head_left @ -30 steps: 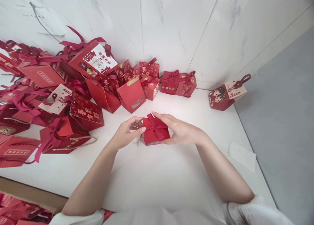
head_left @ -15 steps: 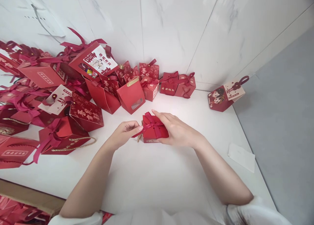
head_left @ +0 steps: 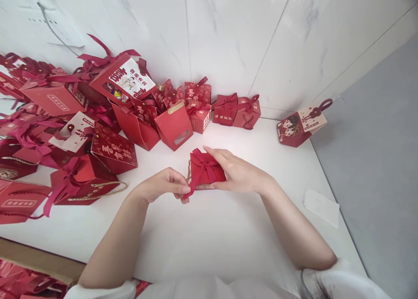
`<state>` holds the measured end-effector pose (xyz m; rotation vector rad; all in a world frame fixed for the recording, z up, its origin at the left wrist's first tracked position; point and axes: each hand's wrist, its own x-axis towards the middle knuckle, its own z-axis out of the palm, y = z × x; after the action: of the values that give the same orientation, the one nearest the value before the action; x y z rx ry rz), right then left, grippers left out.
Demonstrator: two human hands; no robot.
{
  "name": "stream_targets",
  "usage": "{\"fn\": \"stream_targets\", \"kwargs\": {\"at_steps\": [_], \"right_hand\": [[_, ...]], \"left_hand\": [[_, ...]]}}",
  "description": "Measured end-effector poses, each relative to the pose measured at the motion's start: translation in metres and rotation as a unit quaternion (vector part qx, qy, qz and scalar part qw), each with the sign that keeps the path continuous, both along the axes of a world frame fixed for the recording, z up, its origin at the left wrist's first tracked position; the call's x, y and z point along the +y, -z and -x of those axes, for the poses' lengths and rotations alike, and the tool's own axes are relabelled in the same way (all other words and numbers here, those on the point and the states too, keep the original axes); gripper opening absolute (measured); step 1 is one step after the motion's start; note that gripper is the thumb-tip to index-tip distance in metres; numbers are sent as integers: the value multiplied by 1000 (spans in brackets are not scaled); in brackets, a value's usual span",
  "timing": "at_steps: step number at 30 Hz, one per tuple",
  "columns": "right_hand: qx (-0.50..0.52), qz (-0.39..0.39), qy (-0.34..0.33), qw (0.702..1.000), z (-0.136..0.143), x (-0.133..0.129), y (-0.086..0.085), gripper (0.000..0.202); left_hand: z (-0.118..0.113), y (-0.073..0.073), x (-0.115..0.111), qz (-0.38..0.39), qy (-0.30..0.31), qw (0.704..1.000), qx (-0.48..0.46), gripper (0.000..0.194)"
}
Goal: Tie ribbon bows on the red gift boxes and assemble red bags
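A small red gift box (head_left: 204, 175) stands on the white table in front of me, with a dark red ribbon (head_left: 209, 166) tied in a bow on its top. My left hand (head_left: 170, 186) pinches one tail of that ribbon between thumb and fingers, just off the box's near left corner. Curved around the box's right side, my right hand (head_left: 237, 173) grips it, thumb at the near side and fingers over the far side. A twisted gold cord (head_left: 188, 170) shows at the box's left edge.
Many red gift boxes (head_left: 114, 153) crowd the left of the table (head_left: 209, 238). Smaller boxes (head_left: 225, 109) line the wall. One printed box (head_left: 295, 129) stands at the right, and a white card (head_left: 321, 207) lies near the right edge. A carton (head_left: 42, 260) sits lower left.
My left hand has drawn the ribbon tail toward me, from beside the box to its near left corner. My right hand stays on the box.
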<state>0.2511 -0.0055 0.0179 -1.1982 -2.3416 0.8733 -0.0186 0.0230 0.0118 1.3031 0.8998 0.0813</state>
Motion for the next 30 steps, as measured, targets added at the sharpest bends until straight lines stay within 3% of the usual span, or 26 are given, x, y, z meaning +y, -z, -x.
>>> {"fn": "stream_targets", "kwargs": {"at_steps": [6,9,11,13,15,17,18,21,23,27,30], "right_hand": [[12,4,-31,999,-4,-1,-1,101],[27,-1,-60,998,-5,-1,-1,103],[31,-9,-80,996,-5,-1,-1,103],[29,-19,-90,995,-4,-1,-3,103],[27,-28,-92,995,-2,-2,-3,103],[28,-37,-90,995,0,-3,-3,104],[28,-43,-87,995,2,-3,-3,104],[27,-64,-77,995,5,-3,-1,102],[28,-76,-78,994,7,-3,-1,100],[35,-106,-86,990,9,-2,-2,94],[43,-120,-81,989,12,-2,-2,90]], "left_hand": [[-2,7,-3,-37,63,996,57,18],[8,8,-3,-69,136,985,82,14],[16,7,-2,-112,148,975,123,13],[19,7,-1,-172,77,964,188,15],[14,9,-1,-243,-59,942,224,26],[3,12,-4,-288,-183,921,187,35],[-4,13,-6,-283,-213,923,152,39],[-25,19,-14,-187,-191,961,65,48],[-36,21,-18,-134,-188,972,39,52],[-44,26,-22,-111,-266,957,-26,69],[-43,30,-19,-77,-287,953,-60,86]]}}
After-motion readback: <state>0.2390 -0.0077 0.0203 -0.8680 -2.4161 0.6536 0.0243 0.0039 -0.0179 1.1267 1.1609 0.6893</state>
